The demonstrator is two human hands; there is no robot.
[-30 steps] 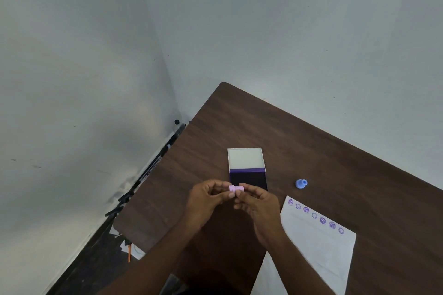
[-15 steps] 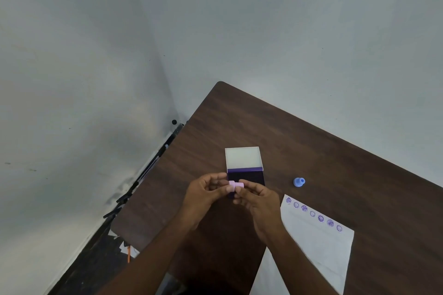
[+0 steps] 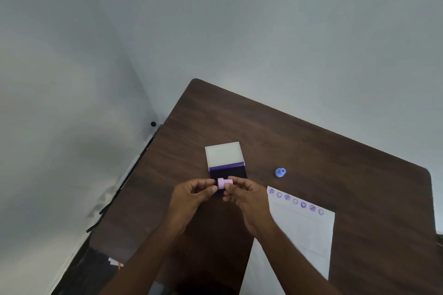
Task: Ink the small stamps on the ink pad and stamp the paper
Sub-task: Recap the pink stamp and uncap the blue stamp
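Both hands, left [image 3: 191, 195] and right [image 3: 247, 196], pinch the pink stamp [image 3: 224, 183] in closed fingers just above the pad [image 3: 227, 171]; inking looks next, pressing it face-down.

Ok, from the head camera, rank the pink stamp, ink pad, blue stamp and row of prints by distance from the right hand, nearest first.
1. Pink stamp: held at the right hand's fingertips.
2. Ink pad: just behind the fingers.
3. Row of prints: on the paper, to the right.
4. Blue stamp: farther right and back, about as far as the prints.
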